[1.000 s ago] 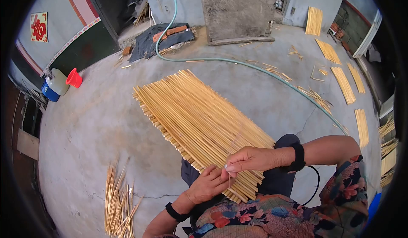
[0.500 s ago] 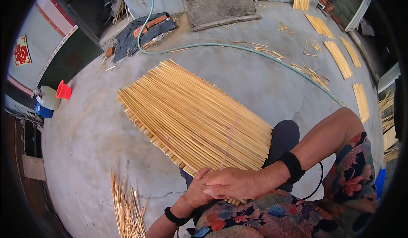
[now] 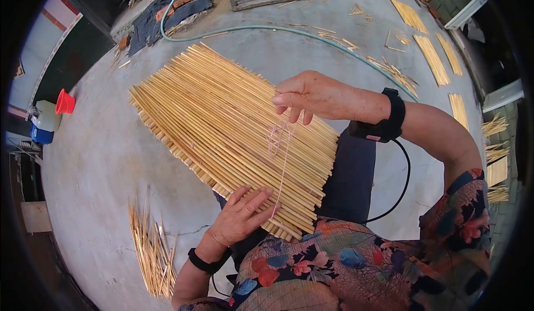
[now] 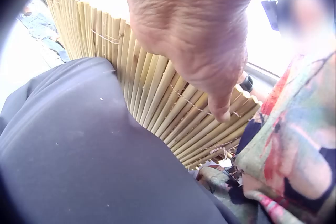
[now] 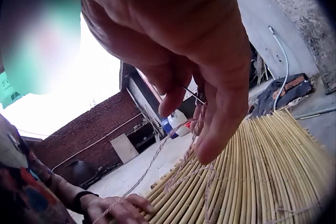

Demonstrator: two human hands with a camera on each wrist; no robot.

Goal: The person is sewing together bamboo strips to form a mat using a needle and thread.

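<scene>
A mat of pale reed stalks (image 3: 222, 127) lies across the person's lap. The left hand (image 3: 238, 217) grips its near edge, with fingers on the top face and one digit (image 4: 221, 109) against the underside. Raised above the mat, the right hand (image 3: 320, 97) pinches a thin, needle-like metal piece (image 5: 193, 96) and pink-white twine (image 5: 202, 124) between thumb and fingers. A taut strand (image 3: 282, 177) runs down from the right hand to the mat's edge beside the left hand. A loose tangle of the twine (image 3: 276, 138) hangs below the right hand.
Loose reed stalks (image 3: 150, 255) lie on the concrete floor at the left. A green hose (image 3: 261, 27) curves across behind the mat. Finished-looking reed panels (image 3: 431, 60) lie along the right side. A red bucket (image 3: 65, 102) stands far left.
The right hand first came down against the left hand, then rose up and away, drawing the twine out. The left hand stays at the mat's edge. The head view has tilted downward.
</scene>
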